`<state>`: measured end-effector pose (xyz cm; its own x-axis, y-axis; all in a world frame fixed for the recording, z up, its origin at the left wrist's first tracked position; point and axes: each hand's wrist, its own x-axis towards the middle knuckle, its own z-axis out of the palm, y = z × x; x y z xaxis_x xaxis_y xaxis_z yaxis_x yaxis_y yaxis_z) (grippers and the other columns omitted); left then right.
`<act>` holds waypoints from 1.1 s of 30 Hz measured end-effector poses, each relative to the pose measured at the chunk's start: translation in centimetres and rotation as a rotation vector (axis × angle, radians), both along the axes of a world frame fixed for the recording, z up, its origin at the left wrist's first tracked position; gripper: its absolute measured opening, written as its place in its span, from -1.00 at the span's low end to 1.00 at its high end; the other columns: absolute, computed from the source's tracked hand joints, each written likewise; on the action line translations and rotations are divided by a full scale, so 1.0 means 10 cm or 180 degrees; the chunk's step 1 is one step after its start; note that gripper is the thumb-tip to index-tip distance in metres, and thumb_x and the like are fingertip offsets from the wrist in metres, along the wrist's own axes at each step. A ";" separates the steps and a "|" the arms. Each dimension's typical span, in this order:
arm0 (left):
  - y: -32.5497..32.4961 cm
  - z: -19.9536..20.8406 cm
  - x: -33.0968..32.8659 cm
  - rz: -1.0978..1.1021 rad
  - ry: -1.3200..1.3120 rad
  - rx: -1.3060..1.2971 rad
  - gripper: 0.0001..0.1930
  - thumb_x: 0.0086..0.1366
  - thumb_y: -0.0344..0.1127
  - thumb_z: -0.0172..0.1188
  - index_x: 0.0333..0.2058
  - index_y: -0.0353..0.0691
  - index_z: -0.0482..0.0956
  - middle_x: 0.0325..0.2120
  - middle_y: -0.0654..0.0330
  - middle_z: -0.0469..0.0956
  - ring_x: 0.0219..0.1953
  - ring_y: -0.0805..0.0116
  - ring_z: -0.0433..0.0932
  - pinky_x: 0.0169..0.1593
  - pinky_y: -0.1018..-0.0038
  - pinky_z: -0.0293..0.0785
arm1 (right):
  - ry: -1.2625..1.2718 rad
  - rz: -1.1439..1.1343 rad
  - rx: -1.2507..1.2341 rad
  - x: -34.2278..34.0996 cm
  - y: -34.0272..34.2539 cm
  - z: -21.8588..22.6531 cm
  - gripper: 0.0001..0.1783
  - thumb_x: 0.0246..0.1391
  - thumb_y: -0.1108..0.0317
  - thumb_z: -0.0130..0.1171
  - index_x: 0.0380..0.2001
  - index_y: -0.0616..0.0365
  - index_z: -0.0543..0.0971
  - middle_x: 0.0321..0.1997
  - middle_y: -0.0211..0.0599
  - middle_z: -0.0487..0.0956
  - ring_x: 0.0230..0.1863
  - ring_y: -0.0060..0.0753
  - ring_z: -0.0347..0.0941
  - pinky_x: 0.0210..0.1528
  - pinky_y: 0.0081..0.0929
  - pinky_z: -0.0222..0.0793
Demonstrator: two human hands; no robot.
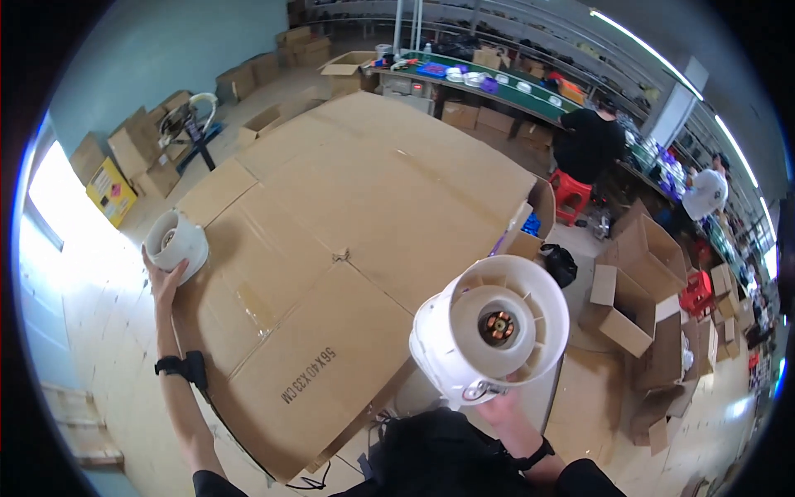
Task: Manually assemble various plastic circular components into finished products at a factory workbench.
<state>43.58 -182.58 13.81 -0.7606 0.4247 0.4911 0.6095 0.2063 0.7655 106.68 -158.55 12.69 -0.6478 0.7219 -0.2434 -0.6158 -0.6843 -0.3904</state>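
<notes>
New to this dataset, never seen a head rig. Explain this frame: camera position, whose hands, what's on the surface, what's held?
There's no robot. One picture: a wide fisheye camera on a person's head looks down, so edges bend and the wearer's forearms rise from below.

Left hand: curled around a white cylindrical housing at the left edge of the brown cardboard surface; I can't tell whether the cardboard bears its weight.

Right hand: under a white finned housing, tilted so its open end faces the camera, with copper windings at its centre.

The cardboard has creases and clear tape. Behind: a green workbench and a person in black.
</notes>
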 end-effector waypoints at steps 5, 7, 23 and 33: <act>0.00 0.02 0.17 0.0392 -0.0317 0.0028 -0.15 -0.02 -0.23 0.41 0.18 -0.29 0.11 0.03 0.04 0.36 0.08 0.18 0.35 0.15 0.36 0.27 | 0.0104 -0.0443 -0.0130 0.28 0.27 -0.03 -0.36 0.17 -0.13 -0.17 0.18 0.05 0.29 0.22 -0.25 0.33 0.21 -0.12 0.26 0.24 -0.03 0.14; -0.09 0.08 0.29 0.0475 -0.0401 0.0011 -0.17 -0.02 -0.23 0.41 0.18 -0.27 0.13 0.02 0.03 0.37 0.07 0.18 0.36 0.13 0.36 0.28 | 0.0761 -0.0283 0.0010 0.49 0.45 -0.09 -0.33 0.16 -0.14 -0.16 0.20 0.06 0.27 0.28 -0.28 0.27 0.29 -0.11 0.16 0.32 0.02 -0.01; -0.34 0.73 3.28 0.1503 0.0881 -0.0162 -0.19 -0.12 -0.38 0.42 0.12 -0.42 0.21 0.06 -0.03 0.34 0.06 0.17 0.36 0.12 0.31 0.31 | 0.0368 -0.1339 0.0597 3.02 2.56 -0.20 -0.36 0.21 -0.02 -0.12 0.27 0.02 0.15 0.35 -0.24 0.14 0.34 -0.09 0.06 0.35 0.03 -0.06; 3.66 0.28 5.78 -0.0726 -0.0940 -0.0049 0.03 -0.32 -0.37 0.56 0.17 -0.41 0.14 0.06 0.00 0.34 0.06 0.15 0.39 0.11 0.24 0.39 | -0.0053 -0.1808 -0.0039 3.82 4.01 -0.58 -0.41 0.23 0.17 -0.21 0.28 0.16 0.10 0.36 -0.04 0.10 0.35 0.09 -0.02 0.32 0.21 -0.10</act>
<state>101.34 -145.96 16.62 -0.7534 0.6053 0.2569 0.3946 0.1035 0.9130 144.86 -118.42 6.84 -0.1548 0.9529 -0.2608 -0.8824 -0.2521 -0.3973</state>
